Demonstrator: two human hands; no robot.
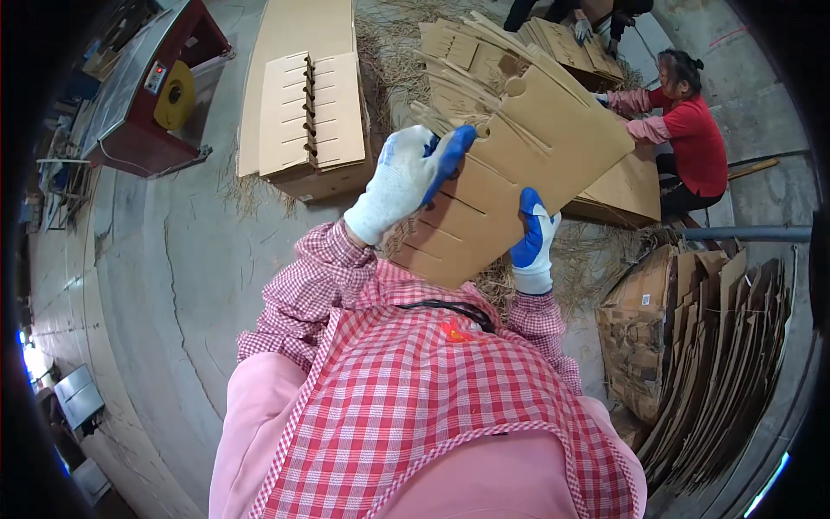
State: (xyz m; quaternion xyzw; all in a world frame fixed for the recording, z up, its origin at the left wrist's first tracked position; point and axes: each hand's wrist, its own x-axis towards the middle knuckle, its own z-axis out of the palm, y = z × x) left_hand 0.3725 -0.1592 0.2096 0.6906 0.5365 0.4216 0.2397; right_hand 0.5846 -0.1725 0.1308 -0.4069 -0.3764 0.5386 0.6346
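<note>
- The left hand (pixel 406 177), in a white glove with blue fingertips, is closed over the upper left edge of a slotted cardboard sheet (pixel 510 182), fingers curled round the front.
- The right hand (pixel 533 238), in the same kind of glove, grips the lower right edge of that sheet, fingers wrapped onto its face and thumb hidden behind.
- The sheet is held up in the air, tilted, in front of the person's checked apron (pixel 415 406); long cuts run across it and a notch shows at its top edge.
- Just behind the sheet lies a loose heap of similar cardboard pieces (pixel 462 65) on straw (pixel 588 255).
- Left of the sheet, a neat stack of slotted cardboard (pixel 311 125) rests on the concrete floor (pixel 164 259).
- Farther left of the sheet stands a red machine (pixel 151 91).
- Right of the sheet, a person in a red top (pixel 696 138) reaches toward flat cardboard.
- Below and right of the sheet, upright cardboard bundles (pixel 700 346) lean together.
</note>
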